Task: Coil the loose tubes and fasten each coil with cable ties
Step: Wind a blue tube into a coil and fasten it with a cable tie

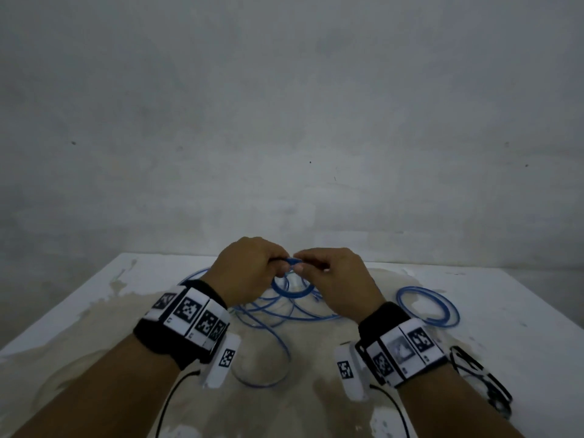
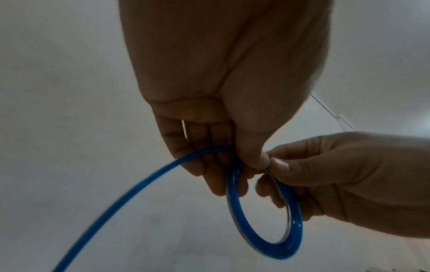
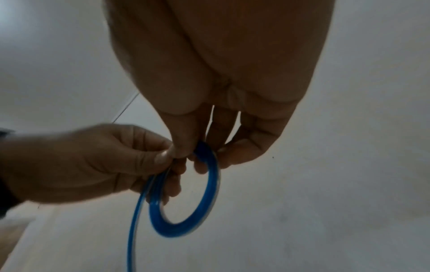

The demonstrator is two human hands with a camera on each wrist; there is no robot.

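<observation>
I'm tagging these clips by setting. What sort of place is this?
Probably a bare workroom or recording setup, not a home. A worn white table stands against a plain grey wall, with only blue tubing and a few cable ties on it.

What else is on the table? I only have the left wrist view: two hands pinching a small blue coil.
Observer: In the head view a finished blue coil lies on the table, beside the right hand.
Operator: Where does the trailing tube go?
Observer: It joins loose tube sprawled under both hands.
Operator: Any cable ties?
Observer: Dark items lie near the right wrist; too blurred to identify.
</observation>
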